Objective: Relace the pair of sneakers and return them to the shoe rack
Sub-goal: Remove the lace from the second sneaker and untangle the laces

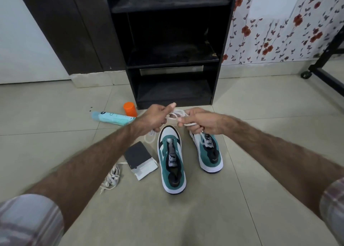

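While soft and looped, round white lace (176, 115) between both hands.

Two sneakers: one (171, 160) below the left hand (155, 118), one (208, 152) below the right hand (200, 122). Two white laces: one (176, 116) between the hands, one (111, 177) lower left.

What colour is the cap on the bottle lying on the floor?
Orange. The cap sits on the pale blue bottle; clearest in the head view.

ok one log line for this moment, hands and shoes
left hand: holds white lace | right hand: holds same lace | sneakers: unlaced, on floor | shoe rack: no sneakers visible
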